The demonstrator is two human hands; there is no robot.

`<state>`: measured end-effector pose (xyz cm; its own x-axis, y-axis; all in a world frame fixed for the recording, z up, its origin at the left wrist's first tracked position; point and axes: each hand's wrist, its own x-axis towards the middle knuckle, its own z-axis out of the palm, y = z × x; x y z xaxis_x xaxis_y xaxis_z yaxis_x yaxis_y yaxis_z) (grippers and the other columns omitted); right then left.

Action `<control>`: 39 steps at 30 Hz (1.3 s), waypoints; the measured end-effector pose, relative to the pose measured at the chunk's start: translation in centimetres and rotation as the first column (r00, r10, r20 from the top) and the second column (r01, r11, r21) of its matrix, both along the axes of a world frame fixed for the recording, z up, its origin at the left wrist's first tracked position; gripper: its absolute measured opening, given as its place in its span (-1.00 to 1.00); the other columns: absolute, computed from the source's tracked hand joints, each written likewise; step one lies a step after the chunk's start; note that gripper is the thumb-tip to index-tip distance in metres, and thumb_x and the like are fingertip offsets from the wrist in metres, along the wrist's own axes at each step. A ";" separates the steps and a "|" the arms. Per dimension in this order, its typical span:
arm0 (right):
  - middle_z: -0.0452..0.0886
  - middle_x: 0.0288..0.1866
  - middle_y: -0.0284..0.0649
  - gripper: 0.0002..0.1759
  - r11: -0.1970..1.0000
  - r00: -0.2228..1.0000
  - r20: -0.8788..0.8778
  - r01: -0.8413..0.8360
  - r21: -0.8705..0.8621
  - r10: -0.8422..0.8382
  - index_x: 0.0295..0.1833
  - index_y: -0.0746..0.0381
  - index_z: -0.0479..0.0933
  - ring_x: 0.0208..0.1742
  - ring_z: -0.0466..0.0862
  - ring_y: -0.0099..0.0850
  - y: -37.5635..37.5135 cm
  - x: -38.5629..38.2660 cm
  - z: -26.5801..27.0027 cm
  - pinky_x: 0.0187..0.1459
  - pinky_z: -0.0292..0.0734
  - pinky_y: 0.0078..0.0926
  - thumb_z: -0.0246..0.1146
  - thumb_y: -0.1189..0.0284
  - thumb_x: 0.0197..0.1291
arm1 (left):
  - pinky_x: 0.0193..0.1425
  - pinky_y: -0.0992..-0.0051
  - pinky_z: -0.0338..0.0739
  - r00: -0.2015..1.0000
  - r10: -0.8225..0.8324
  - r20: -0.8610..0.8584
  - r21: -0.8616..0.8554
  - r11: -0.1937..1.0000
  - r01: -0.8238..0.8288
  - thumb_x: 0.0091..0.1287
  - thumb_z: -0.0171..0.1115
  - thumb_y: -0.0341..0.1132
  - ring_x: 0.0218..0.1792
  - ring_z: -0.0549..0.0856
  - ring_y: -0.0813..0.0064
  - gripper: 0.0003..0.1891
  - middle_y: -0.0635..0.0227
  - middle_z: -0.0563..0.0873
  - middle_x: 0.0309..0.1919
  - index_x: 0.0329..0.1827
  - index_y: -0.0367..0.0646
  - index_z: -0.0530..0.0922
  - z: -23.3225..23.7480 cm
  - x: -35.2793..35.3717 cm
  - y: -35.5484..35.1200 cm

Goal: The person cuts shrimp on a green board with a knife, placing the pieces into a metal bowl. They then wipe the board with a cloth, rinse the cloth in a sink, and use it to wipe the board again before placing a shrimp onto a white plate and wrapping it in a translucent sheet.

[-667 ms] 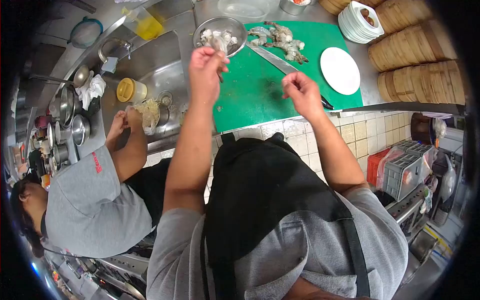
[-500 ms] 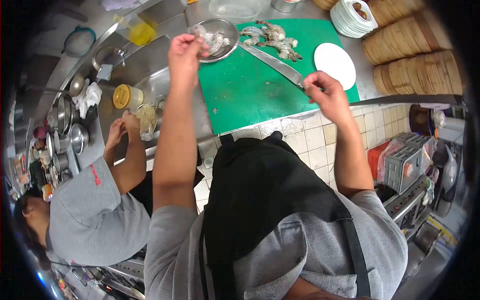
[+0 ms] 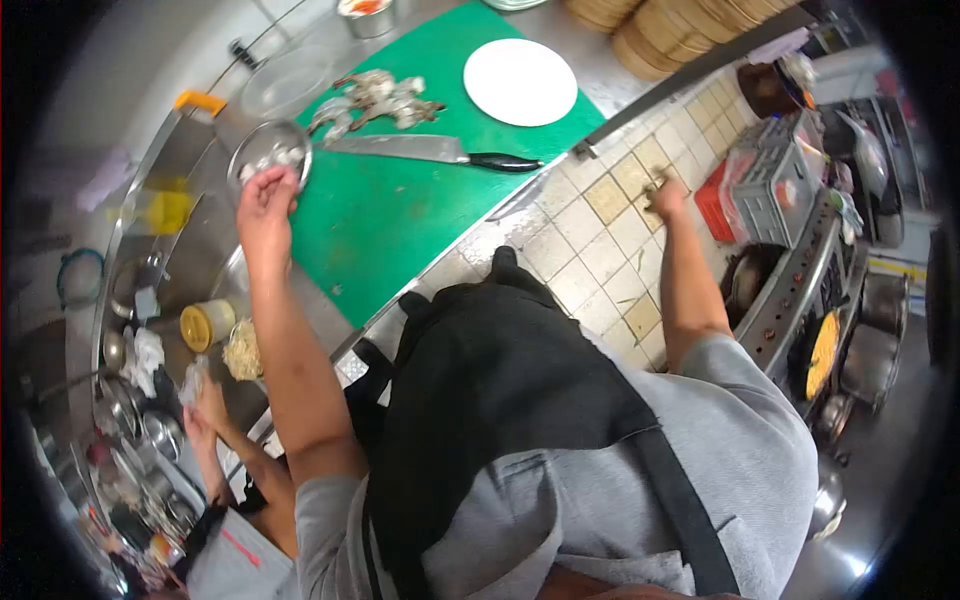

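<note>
My left hand [image 3: 268, 205], fingers bent together, is at the near rim of a metal bowl [image 3: 303, 172] containing pale peeled shrimp [image 3: 285, 156]. Whatever its fingertips hold, if anything, is hidden. My right hand [image 3: 672, 197] is low over the tiled floor, fingers closed around something small and brownish that I cannot make out. A black-handled kitchen knife [image 3: 405, 148] lies on the green cutting board [image 3: 385, 225], touched by neither hand. Beyond its blade sits a pile of shrimp [image 3: 385, 98] with tails on. A white plate [image 3: 520, 82] rests on the board's right part.
To the left, a co-worker's hands [image 3: 205, 410] hold something clear near a bowl of pale shreds [image 3: 243, 352] and a yellow-lidded tub [image 3: 205, 325]. Bamboo steamers [image 3: 650, 40] stand at the back right. A grey crate [image 3: 775, 190] and stove [image 3: 775, 335] are to the right.
My right hand has left the knife on the board and swung right and down over the floor. My left hand has come to the bowl's near rim. The view has turned right.
</note>
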<state>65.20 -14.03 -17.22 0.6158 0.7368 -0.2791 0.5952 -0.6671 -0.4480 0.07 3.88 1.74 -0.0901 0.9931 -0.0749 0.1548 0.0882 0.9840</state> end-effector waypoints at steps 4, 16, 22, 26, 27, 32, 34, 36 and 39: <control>0.69 -0.04 -0.13 -0.61 0.842 0.739 -0.535 0.532 0.092 -0.409 0.29 0.33 0.52 -0.17 0.74 -0.27 -3.4 -3.3 3.0 -0.25 0.74 -0.26 0.19 0.56 0.37 | -0.08 0.62 0.49 0.998 -0.068 -0.007 -0.097 0.993 0.067 0.41 0.37 -0.29 -0.14 0.66 0.66 -0.72 0.43 0.74 -0.12 0.09 -0.20 0.59 -0.6 2.4 -1.3; 0.75 -0.02 -0.19 -0.78 0.790 0.906 -0.121 -0.281 0.544 0.406 0.06 0.28 0.69 -0.05 0.73 -0.40 4.6 -13.4 13.0 0.01 0.63 -0.47 0.31 0.47 0.35 | 0.14 0.22 0.61 0.761 -0.101 -0.641 0.115 0.967 0.226 0.26 0.39 -0.30 -0.01 0.76 0.14 -0.74 0.19 0.76 0.10 0.00 -0.07 0.75 -5.1 8.3 4.1; 0.70 0.09 -0.10 -0.66 0.522 0.660 0.112 -0.676 0.520 0.743 0.10 0.15 0.67 0.14 0.64 -0.05 8.4 -24.5 15.7 0.18 0.56 -0.18 0.38 0.51 0.17 | 0.35 0.16 0.46 0.451 -0.033 -0.892 0.198 0.867 0.456 0.36 0.14 -0.36 0.23 0.59 0.12 -0.64 0.28 0.68 0.23 0.20 0.07 0.67 -7.5 13.1 7.5; 0.59 0.30 -0.10 -0.53 0.476 0.606 0.240 -0.767 0.430 0.759 0.20 0.09 0.61 0.25 0.57 -0.02 9.7 -28.7 13.3 0.27 0.50 -0.11 0.38 0.52 0.11 | 0.31 0.11 0.46 0.312 0.030 -0.950 0.180 0.867 0.464 0.22 0.34 -0.37 0.25 0.56 0.14 -0.58 0.33 0.68 0.20 0.18 0.06 0.62 -8.0 14.0 7.9; 0.59 0.30 -0.10 -0.53 0.474 0.602 0.237 -0.769 0.430 0.762 0.20 0.09 0.61 0.25 0.57 -0.02 9.9 -29.1 12.9 0.27 0.50 -0.11 0.38 0.52 0.11 | 0.24 0.10 0.47 0.303 0.040 -0.952 0.190 0.854 0.485 0.21 0.36 -0.37 0.20 0.60 0.15 -0.65 0.32 0.71 0.10 0.08 0.04 0.62 -8.0 13.9 7.9; 0.59 0.16 -0.11 -0.52 0.491 0.588 0.303 -0.802 0.341 0.750 0.24 0.00 0.59 0.18 0.57 -0.05 11.4 -29.7 11.7 0.15 0.53 -0.09 0.23 0.52 0.19 | 0.02 0.12 0.48 0.310 0.028 -0.950 0.187 0.848 0.497 0.16 0.40 -0.32 -0.07 0.71 0.13 -0.77 0.28 0.76 -0.23 -0.15 -0.02 0.57 -5.8 11.9 4.6; 0.59 0.12 -0.11 -0.51 0.489 0.574 0.282 -0.812 0.320 0.769 0.26 0.00 0.57 0.16 0.58 -0.06 12.0 -29.4 11.7 0.13 0.53 -0.09 0.19 0.54 0.20 | -0.10 0.10 0.49 0.350 0.083 -0.933 0.242 0.864 0.442 0.16 0.45 -0.22 -0.22 0.74 0.10 -0.74 0.24 0.75 -0.36 -0.18 -0.04 0.56 -6.4 10.0 2.6; 0.60 0.04 -0.10 -0.50 0.473 0.538 0.281 -0.839 0.268 0.795 0.28 0.04 0.55 0.13 0.58 -0.04 12.3 -29.4 12.1 0.12 0.53 -0.10 0.17 0.54 0.19 | -0.07 0.08 0.52 0.325 -0.058 -0.944 0.075 0.921 0.382 0.20 0.44 -0.16 -0.18 0.75 0.12 -0.71 0.23 0.77 -0.29 -0.16 -0.07 0.56 -5.0 8.6 -0.5; 0.61 0.03 -0.03 -0.48 0.498 0.541 0.188 -0.835 0.233 0.820 0.29 0.07 0.53 0.10 0.59 -0.01 11.8 -29.9 14.0 0.13 0.53 -0.11 0.16 0.54 0.18 | -0.08 0.11 0.57 0.390 -0.228 -0.892 -0.118 0.951 0.287 0.21 0.46 -0.05 -0.17 0.76 0.15 -0.65 0.20 0.78 -0.26 -0.18 -0.10 0.60 -5.3 6.8 -2.6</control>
<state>35.33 -2.24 -3.19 -0.3093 0.9507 0.0213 0.8355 0.2824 -0.4713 6.87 1.24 -3.54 0.1839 0.9805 -0.0695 0.9468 -0.1577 0.2805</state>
